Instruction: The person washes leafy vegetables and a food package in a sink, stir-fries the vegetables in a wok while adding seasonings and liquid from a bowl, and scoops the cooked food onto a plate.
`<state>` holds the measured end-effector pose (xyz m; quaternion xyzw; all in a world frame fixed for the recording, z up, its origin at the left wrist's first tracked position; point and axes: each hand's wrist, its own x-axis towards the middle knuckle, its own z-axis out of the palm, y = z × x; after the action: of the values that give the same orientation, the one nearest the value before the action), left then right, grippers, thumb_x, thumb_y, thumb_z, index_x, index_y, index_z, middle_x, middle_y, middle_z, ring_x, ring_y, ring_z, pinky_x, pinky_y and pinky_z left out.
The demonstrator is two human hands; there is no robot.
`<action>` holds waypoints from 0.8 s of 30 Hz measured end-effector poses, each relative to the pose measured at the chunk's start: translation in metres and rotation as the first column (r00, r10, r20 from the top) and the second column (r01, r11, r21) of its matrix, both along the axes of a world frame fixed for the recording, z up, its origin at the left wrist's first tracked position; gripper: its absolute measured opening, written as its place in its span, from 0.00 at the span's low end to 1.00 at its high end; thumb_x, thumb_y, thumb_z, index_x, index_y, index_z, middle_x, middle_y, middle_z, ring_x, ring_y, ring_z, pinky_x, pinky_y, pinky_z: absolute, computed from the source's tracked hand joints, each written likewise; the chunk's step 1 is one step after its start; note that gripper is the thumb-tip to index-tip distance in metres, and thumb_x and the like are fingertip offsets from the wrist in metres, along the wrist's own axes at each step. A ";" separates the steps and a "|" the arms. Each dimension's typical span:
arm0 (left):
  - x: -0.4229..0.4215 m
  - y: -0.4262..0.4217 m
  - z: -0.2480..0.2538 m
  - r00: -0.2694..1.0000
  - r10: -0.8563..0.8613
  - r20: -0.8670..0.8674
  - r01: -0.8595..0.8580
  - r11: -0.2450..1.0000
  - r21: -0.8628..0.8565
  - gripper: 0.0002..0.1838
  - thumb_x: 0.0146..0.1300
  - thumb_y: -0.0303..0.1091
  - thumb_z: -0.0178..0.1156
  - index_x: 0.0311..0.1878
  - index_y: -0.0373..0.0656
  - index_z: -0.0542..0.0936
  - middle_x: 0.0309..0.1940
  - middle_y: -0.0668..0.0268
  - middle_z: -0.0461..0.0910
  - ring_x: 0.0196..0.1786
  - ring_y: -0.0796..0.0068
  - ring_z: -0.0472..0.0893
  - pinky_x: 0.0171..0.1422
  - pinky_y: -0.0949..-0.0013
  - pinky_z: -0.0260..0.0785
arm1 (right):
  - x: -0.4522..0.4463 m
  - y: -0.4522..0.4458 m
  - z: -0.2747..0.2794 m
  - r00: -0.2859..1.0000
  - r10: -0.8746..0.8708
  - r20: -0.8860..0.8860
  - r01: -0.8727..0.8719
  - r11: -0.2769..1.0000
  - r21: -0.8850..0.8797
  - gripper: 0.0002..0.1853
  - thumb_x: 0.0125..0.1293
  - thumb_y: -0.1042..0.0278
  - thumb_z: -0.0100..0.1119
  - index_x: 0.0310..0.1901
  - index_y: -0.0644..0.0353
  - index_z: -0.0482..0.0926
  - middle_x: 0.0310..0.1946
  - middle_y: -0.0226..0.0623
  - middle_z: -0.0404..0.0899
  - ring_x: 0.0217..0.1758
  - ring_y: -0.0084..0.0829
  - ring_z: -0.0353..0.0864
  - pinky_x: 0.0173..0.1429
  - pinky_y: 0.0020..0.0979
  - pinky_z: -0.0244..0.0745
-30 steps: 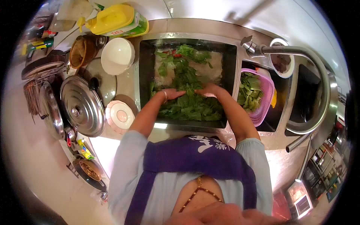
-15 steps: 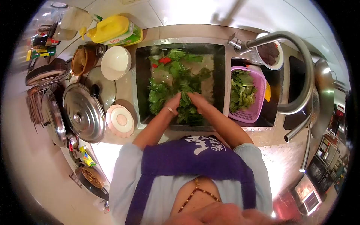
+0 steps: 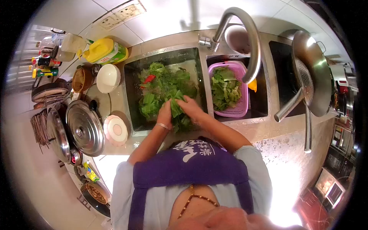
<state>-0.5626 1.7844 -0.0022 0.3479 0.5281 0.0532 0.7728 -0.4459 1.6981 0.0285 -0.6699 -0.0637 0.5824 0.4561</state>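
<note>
The left hand (image 3: 165,115) and right hand (image 3: 190,109) are closed around a bunch of broad, wet green leaves (image 3: 175,108) – it lies between them, its length running from just ahead back toward the wrists. Loose green foliage (image 3: 158,72) spreads ahead in the dark rectangular sink (image 3: 132,86); the pink plastic basket (image 3: 243,108) stands rightward – nearer the right hand.

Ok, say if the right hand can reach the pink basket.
Probably yes: just the sink divider stands between the right hand and the pink basket, though that hand is touching leafy greens.
</note>
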 end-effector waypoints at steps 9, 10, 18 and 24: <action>0.174 -0.061 0.008 0.902 -0.357 0.243 0.393 0.912 -0.115 0.34 0.66 0.52 0.48 0.71 0.47 0.54 0.68 0.54 0.57 0.68 0.61 0.61 0.64 0.51 0.60 | 0.133 -0.099 -0.016 0.831 -0.277 0.482 0.247 0.961 0.126 0.27 0.67 0.52 0.51 0.61 0.62 0.66 0.49 0.38 0.74 0.51 0.28 0.72 0.59 0.29 0.66; 0.196 -0.065 -0.026 0.896 -0.370 0.245 0.412 0.899 -0.150 0.35 0.66 0.51 0.47 0.71 0.47 0.52 0.69 0.54 0.56 0.69 0.61 0.59 0.64 0.50 0.59 | 0.150 -0.105 -0.042 0.850 -0.354 0.391 0.325 0.935 0.140 0.27 0.68 0.52 0.50 0.62 0.63 0.66 0.48 0.37 0.73 0.51 0.28 0.70 0.59 0.28 0.65; 0.232 -0.131 -0.019 0.750 -0.661 0.032 0.624 0.723 0.297 0.37 0.68 0.42 0.47 0.71 0.33 0.45 0.71 0.45 0.49 0.73 0.57 0.53 0.75 0.63 0.45 | 0.158 -0.186 -0.019 0.658 -0.193 0.728 0.239 0.970 0.041 0.24 0.62 0.60 0.55 0.57 0.64 0.69 0.45 0.43 0.77 0.49 0.30 0.75 0.52 0.33 0.71; 0.223 -0.138 -0.020 0.742 -0.664 -0.096 0.625 0.633 0.457 0.37 0.67 0.43 0.47 0.71 0.31 0.46 0.71 0.45 0.48 0.74 0.55 0.48 0.76 0.64 0.41 | 0.163 -0.222 -0.095 0.625 0.027 0.780 0.115 0.985 -0.126 0.27 0.55 0.66 0.59 0.58 0.61 0.69 0.45 0.48 0.78 0.45 0.40 0.79 0.50 0.36 0.73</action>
<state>-0.3392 1.6469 -0.0223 0.6836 0.3085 -0.0887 0.6555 -0.2824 1.4757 -0.0670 -0.8921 -0.1901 0.2273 0.3412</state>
